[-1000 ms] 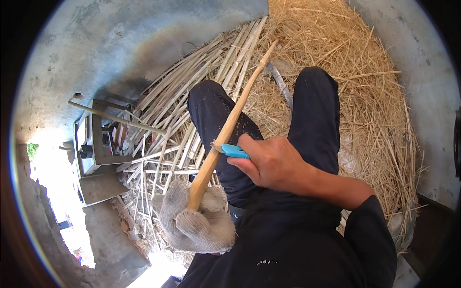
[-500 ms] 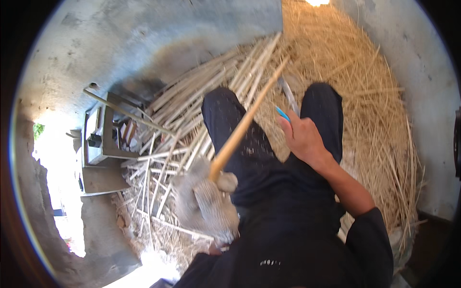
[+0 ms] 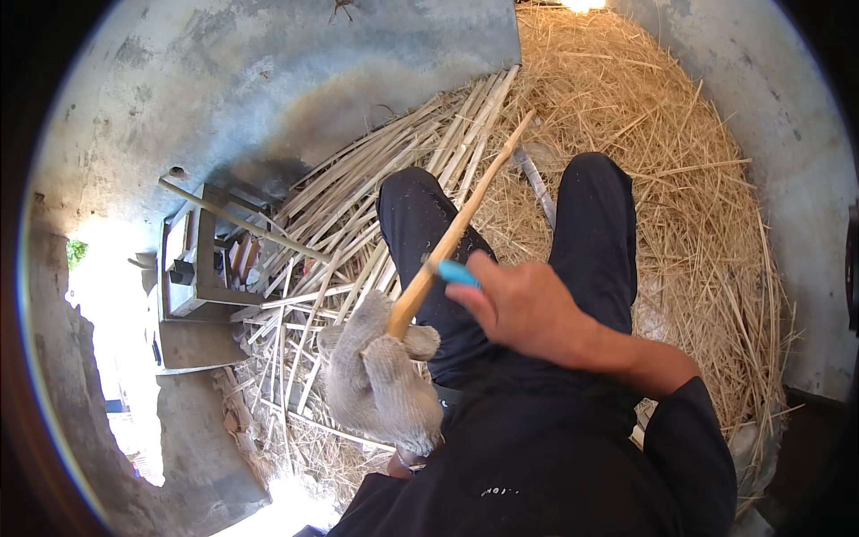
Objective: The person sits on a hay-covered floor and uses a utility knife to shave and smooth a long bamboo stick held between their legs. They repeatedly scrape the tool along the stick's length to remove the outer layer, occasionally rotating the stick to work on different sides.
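My left hand (image 3: 380, 380), in a thick knitted grey glove, is closed round the lower end of a peeled wooden stick (image 3: 458, 224). The stick slants up and away to the right across my left thigh, thinning toward its far tip. My bare right hand (image 3: 528, 309) grips a small blue-handled tool (image 3: 458, 273). Its short tip is blurred and lies at the stick, a little above the glove; whether it touches the wood I cannot tell. The tool looks like a small knife, though motion smears its blade.
Beyond my knees lies a flat greyish strip (image 3: 537, 188) on shavings. Long split strips (image 3: 429, 134) are piled at the left, and straw-like shavings (image 3: 644, 107) spread right. A wooden box-like stand (image 3: 192, 259) holds small things. Concrete walls (image 3: 358, 54) enclose the space; bright gaps show at left.
My right hand has moved left and toward me, bringing the blue-handled tool from beyond the stick's right side to the stick near the glove. The left hand and stick stay nearly in place.
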`<state>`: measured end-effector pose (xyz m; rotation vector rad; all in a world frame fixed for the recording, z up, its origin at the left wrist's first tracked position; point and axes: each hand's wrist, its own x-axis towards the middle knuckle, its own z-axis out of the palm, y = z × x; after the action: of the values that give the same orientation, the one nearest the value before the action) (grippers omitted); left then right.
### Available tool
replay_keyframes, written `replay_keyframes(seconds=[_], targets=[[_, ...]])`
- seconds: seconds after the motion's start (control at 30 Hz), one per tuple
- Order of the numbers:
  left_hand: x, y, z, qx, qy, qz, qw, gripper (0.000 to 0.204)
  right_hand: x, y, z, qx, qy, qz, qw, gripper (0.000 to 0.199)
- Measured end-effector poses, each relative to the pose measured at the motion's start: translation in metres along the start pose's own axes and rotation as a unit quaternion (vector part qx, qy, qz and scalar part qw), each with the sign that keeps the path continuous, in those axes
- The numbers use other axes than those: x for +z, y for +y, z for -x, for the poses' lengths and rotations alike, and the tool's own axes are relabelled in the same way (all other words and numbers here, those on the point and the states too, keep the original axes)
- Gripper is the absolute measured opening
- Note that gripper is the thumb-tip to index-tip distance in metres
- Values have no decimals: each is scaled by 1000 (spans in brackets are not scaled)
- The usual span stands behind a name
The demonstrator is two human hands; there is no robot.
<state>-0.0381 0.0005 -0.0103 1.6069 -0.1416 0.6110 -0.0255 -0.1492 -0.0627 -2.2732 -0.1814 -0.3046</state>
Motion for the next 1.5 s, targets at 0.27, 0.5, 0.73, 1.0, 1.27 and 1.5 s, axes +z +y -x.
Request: replay_keyframes(seconds=[0.27, 0.5, 0.73, 1.0, 1.27, 1.5], targets=[[5, 3, 4, 37, -19, 0, 999, 56, -15, -4, 4, 14, -21, -6, 1000, 34], [-2, -1, 5, 50, -25, -51, 997, 54, -8, 2, 5, 6, -5, 15, 1000, 33], [-1, 3, 0, 66, -55, -72, 994, 55, -6, 8, -2, 65, 11, 94, 993, 37], [0, 2, -1, 81, -53, -84, 992, 53, 3, 23, 0, 99, 1, 32, 995, 38], [-3, -10, 2, 113, -33, -62, 991, 48, 4, 16, 4, -26, 44, -27, 998, 33], [3, -2, -7, 48, 13, -29, 998, 51, 10, -3, -3, -36, 19, -12, 999, 31]])
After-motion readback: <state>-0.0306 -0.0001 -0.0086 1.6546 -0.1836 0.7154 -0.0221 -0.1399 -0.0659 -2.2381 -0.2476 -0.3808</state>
